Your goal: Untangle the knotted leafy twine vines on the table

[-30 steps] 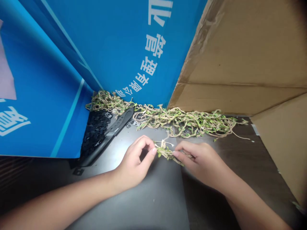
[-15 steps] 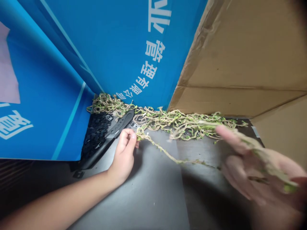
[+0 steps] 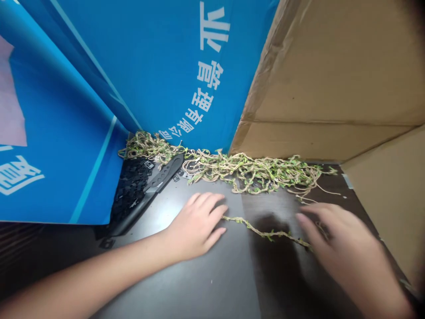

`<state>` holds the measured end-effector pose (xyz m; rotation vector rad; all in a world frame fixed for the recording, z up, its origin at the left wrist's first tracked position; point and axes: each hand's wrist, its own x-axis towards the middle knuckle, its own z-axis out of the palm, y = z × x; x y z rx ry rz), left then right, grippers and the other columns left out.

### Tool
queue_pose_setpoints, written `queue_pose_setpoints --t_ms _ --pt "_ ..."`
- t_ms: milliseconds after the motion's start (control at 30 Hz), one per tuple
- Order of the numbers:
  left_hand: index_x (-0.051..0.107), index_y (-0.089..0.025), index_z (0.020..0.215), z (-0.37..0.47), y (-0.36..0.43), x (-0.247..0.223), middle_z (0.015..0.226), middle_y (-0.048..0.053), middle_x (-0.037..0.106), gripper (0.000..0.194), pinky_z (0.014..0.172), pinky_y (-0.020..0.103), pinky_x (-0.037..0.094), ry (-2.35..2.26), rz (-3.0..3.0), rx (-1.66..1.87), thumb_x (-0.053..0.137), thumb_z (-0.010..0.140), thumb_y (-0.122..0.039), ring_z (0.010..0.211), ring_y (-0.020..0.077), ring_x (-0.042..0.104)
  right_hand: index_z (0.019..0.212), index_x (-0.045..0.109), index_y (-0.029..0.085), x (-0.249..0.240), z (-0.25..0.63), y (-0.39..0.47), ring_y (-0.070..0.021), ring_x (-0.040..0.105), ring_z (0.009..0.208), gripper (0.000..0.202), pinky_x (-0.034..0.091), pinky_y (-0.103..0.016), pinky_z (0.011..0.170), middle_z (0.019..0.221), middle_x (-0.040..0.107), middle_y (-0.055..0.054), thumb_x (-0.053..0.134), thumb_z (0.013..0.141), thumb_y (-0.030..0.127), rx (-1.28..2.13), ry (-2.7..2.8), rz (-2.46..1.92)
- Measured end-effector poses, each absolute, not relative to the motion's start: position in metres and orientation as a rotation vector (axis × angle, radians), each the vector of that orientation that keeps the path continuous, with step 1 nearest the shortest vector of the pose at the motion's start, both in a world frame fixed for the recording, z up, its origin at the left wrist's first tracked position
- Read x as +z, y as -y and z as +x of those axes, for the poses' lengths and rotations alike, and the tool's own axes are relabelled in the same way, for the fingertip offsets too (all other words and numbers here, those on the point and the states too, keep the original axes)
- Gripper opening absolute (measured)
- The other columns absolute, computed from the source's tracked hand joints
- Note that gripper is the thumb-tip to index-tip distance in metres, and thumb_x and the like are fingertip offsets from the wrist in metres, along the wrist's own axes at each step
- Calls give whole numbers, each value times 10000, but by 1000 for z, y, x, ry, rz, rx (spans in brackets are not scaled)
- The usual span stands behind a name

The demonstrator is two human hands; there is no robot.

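A single strand of leafy twine (image 3: 255, 229) runs over the dark surface between my two hands. My left hand (image 3: 201, 223) lies palm down over the strand's left end, its fingers spread and bent. At the other end is my right hand (image 3: 335, 235), blurred, its thumb and fingers apart around a small tangle of twine. The strand's right end passes behind the thumb. Beyond both hands, a long heap of green-leafed twine (image 3: 265, 170) lies along the foot of the panels. A smaller bunch (image 3: 146, 145) sits in the corner at the left.
A black-handled tool (image 3: 149, 195) lies slanted left of my left hand, beside a pile of small black pieces (image 3: 128, 181). Blue printed panels (image 3: 159, 66) stand at the back and left. Brown cardboard (image 3: 325, 79) stands at the back right.
My left hand has moved right and nearer, opening from its pinch on the strand. My right hand has turned palm down and lowered; the twine that was draped over it is gone from it.
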<state>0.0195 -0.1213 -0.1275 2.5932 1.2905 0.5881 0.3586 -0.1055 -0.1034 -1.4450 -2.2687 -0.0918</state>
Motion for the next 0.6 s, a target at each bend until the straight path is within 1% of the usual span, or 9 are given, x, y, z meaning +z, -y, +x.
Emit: queue_pose_setpoints --t_ms 67,133,167,200,233,300,400,533,600 --pt "616 -167 1174 25 119 -134 1198 108 622 256 937 434 385 -1287 2671 471 564 1011 -358 1081 267 544 1202 605 221 -116 315 102 -266 616 1038 217 500 -409 916 1109 672 -100 585 1013 326 128 2431 -1203" --pt "645 -165 1009 25 117 -137 984 83 639 220 854 402 371 -1311 2696 455 484 1052 -309 940 235 544 1258 594 205 -128 281 101 -263 590 1025 276 507 -392 872 1125 651 -104 614 993 282 313 2540 -1129" --pt "643 -164 961 24 116 -136 923 75 633 243 840 394 362 -1305 2694 478 465 1060 -297 903 225 538 1208 616 193 -132 269 101 -267 581 995 232 503 -402 858 1108 645 -108 615 984 253 358 2570 -1105" --pt "641 -161 941 22 116 -134 894 71 632 253 837 389 355 -1286 2682 510 464 1061 -297 884 217 535 1094 636 187 -135 261 101 -259 573 954 121 494 -403 841 1059 643 -102 588 990 227 416 2581 -1082" --pt "639 -159 936 18 116 -130 877 66 633 252 840 383 350 -1269 2656 552 473 1059 -304 874 210 536 998 632 183 -136 257 100 -245 571 929 88 486 -390 832 1012 640 -92 546 1005 202 515 2574 -1061" --pt "642 -161 941 10 116 -119 851 52 637 242 843 369 343 -1241 2600 612 504 1051 -325 859 197 541 901 604 182 -130 256 97 -204 579 880 185 473 -333 793 926 635 -64 487 1041 211 815 2495 -1023" --pt "668 -176 924 -5 119 -100 797 37 633 234 809 344 335 -1187 2555 615 568 1026 -361 797 181 535 922 630 191 -107 267 89 -147 589 782 252 443 -260 713 835 640 -23 477 1073 323 1213 2332 -1005" --pt "680 -198 943 -19 126 -79 795 15 660 201 803 302 370 -1111 2303 602 537 1045 -296 766 149 578 981 667 213 -75 283 83 -119 558 725 253 397 -243 671 819 643 1 481 1073 358 1159 2390 -1014" --pt "685 -205 969 -22 130 -72 817 8 676 198 817 290 390 -1135 2216 621 528 1051 -293 776 140 606 968 669 225 -65 289 82 -105 481 622 225 353 -246 606 715 575 28 507 1061 351 1037 2443 -1027"
